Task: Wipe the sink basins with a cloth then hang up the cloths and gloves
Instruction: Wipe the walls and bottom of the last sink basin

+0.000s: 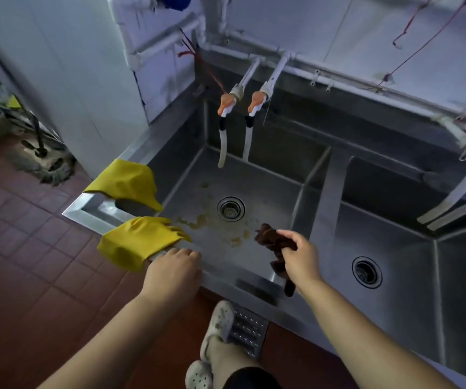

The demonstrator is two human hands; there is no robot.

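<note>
The fingers of the right hand [299, 258] are curled tightly around a dark brown cloth [275, 242], which is bunched in the fist; one end sticks out toward the drain and the other hangs down below the hand. The cloth is held just above the floor of the left sink basin [265, 181], near its front wall. The fingers of the left hand [174, 272] are bent over the front rim of the same basin and rest on the metal edge, with nothing gripped. Just beside that hand, a yellow rubber glove [139, 240] is draped over the front left corner of the rim, its fingers pointing into the basin. A second yellow glove [126, 181] is draped over the left rim, a little farther back. Yellowish stains are seen on the basin floor around a round drain [231, 209]. Two taps with orange handles [227, 103] hang above the basin. A second basin [411, 248] lies to the right, across a steel divider.
</note>
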